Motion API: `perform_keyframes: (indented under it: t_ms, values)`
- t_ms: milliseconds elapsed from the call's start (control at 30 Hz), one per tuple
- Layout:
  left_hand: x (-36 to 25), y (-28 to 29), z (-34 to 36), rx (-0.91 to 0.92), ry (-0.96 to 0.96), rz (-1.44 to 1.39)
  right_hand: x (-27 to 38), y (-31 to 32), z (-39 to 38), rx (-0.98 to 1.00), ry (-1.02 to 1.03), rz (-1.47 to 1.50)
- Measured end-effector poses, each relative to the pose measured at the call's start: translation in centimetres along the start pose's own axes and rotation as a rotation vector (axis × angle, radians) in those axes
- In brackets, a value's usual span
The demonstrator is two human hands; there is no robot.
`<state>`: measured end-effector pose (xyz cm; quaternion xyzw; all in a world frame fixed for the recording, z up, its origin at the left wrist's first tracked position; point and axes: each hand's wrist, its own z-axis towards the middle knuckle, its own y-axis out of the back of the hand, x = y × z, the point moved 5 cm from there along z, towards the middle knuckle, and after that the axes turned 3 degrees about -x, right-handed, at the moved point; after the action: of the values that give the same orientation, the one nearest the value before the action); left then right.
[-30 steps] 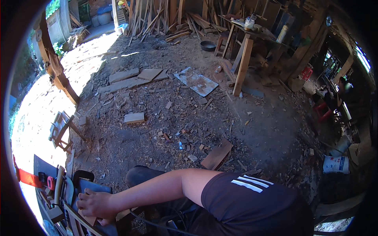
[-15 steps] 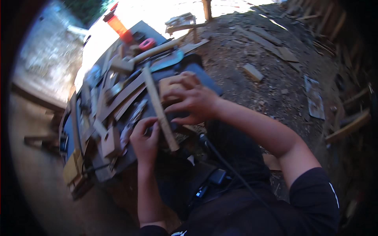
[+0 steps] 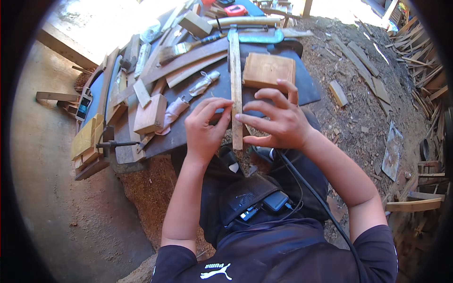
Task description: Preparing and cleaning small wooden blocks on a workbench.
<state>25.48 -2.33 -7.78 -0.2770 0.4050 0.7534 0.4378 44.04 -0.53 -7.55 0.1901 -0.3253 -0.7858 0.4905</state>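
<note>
A narrow wooden strip point(image 3: 236, 85) lies lengthwise in front of me, its near end jutting past the table's edge. Just left of it is my left hand point(image 3: 205, 123), thumb and index finger pinched together at the strip's side; whatever the pinch holds is too small to make out. My right hand point(image 3: 278, 118) is open on the other side, fingers spread and curved, one fingertip against the strip. Beyond that hand sits a smooth wooden block point(image 3: 269, 70). A light-blue clamp point(image 3: 257, 36) crosses the strip's far end.
The dark table point(image 3: 177, 129) carries a paintbrush point(image 3: 179, 51), a pinkish wood block point(image 3: 150, 114), wrapped tools, boards and a red tape measure point(image 3: 236, 10). A bar clamp point(image 3: 118, 143) juts out at the left corner. A black cable point(image 3: 314, 193) runs beside my right arm. Scrap wood litters the ground.
The view has shifted, so the table sits higher and more upright in it. Both hands remain either side of the strip; my left thumb and index finger have come together.
</note>
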Motion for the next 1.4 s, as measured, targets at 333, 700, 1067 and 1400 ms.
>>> perform_keyframes:
  t_ms: [333, 700, 1067, 1400]
  values:
    - [0.2, 0.1, -0.1, -0.012, 0.085, -0.039, 1.3, -0.9, -0.5, -0.095, -0.097, -0.051]
    - [0.2, 0.8, 0.0, -0.020, 0.037, -0.140, 0.4, -0.5, -0.5, -0.111, -0.112, 0.293]
    - [1.6, 0.7, 1.3, -0.148, 0.138, -0.480, -1.5, 0.1, 0.9, -0.253, -0.335, 0.532]
    - [1.8, 0.4, 0.5, -0.179, 0.194, -0.488, -1.9, -1.0, -0.1, -0.279, -0.432, 0.611]
